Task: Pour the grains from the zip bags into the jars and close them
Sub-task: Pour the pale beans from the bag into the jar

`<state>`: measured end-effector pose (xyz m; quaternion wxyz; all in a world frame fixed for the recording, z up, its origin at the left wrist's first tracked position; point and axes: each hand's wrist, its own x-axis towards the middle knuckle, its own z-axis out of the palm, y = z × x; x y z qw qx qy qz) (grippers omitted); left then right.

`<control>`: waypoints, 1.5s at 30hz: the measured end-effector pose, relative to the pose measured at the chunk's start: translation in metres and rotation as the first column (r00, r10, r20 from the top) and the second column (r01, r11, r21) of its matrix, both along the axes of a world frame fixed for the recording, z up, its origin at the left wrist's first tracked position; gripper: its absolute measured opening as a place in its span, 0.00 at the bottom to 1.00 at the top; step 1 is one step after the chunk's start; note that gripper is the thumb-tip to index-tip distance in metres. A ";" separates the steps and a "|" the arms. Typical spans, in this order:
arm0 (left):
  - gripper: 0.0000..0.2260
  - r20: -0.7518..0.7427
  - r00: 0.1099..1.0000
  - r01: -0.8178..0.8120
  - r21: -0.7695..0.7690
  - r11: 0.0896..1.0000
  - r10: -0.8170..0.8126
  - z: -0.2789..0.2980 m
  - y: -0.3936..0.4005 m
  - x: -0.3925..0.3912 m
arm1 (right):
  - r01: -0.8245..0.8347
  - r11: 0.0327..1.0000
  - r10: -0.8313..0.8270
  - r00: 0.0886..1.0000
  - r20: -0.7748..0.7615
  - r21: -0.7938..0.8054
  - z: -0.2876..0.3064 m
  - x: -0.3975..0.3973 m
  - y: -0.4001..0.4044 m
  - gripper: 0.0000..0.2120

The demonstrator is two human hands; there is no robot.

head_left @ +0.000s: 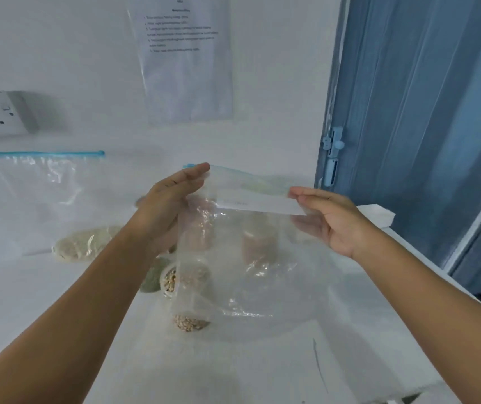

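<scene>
Head view shows a person holding a clear zip bag [242, 258] up over the counter [262, 360], the left hand [169, 205] pinching its top at one corner and the right hand [324, 217] pinching the other, probably to stretch the mouth before sealing or putting it away. Only a few grains [189, 322] remain in its lower corner, and behind the plastic stand jars [258, 240] already holding grain, their lids hard to see. Toward the counter's left edge, against the wall, leans another zip bag [44, 193] with pale grain at its bottom.
</scene>
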<state>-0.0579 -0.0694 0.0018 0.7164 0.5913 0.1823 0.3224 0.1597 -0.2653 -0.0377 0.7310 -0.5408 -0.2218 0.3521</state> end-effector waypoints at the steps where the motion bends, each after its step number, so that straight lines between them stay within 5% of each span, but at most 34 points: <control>1: 0.14 -0.014 1.000 -0.017 -0.021 1.000 0.017 -0.004 -0.010 0.010 | -0.008 0.999 0.008 1.000 0.002 -0.034 -0.003 0.009 -0.009 0.10; 6: 0.12 -0.034 0.999 -0.040 -0.125 0.991 0.036 -0.027 -0.042 0.057 | 0.023 0.988 -0.018 0.999 0.039 -0.153 -0.017 0.051 -0.041 0.11; 11: 0.21 -0.034 0.995 0.086 -0.215 0.973 -0.096 -0.042 -0.045 0.088 | 0.032 0.984 -0.029 0.999 0.023 -0.174 -0.030 0.082 -0.053 0.12; 14: 0.11 -0.050 0.992 0.101 -0.183 0.978 -0.112 -0.049 -0.047 0.106 | 0.042 0.982 -0.039 0.999 0.023 -0.187 -0.036 0.096 -0.053 0.12; 18: 0.12 -0.054 0.993 0.094 -0.169 0.981 -0.104 -0.054 -0.041 0.130 | 0.033 0.977 -0.038 0.999 -0.017 -0.210 -0.036 0.114 -0.051 0.10; 20: 0.20 -0.055 0.989 0.123 -0.212 0.969 -0.138 -0.053 -0.035 0.139 | 0.021 0.978 -0.034 0.998 -0.061 -0.207 -0.037 0.123 -0.051 0.09; 33: 0.18 -0.035 0.994 0.074 -0.483 0.873 -0.104 -0.071 -0.061 0.195 | -0.113 0.968 0.078 0.984 -0.157 -0.226 -0.048 0.200 -0.075 0.11; 39: 0.21 -0.054 0.998 -0.037 -0.410 0.911 0.016 -0.068 -0.100 0.225 | -0.213 0.960 0.192 0.973 -0.128 -0.180 -0.041 0.238 -0.112 0.11; 45: 0.16 -0.054 0.998 -0.063 -0.534 0.843 0.040 -0.095 -0.141 0.244 | -0.227 0.950 0.183 0.961 -0.209 -0.212 -0.058 0.272 -0.135 0.11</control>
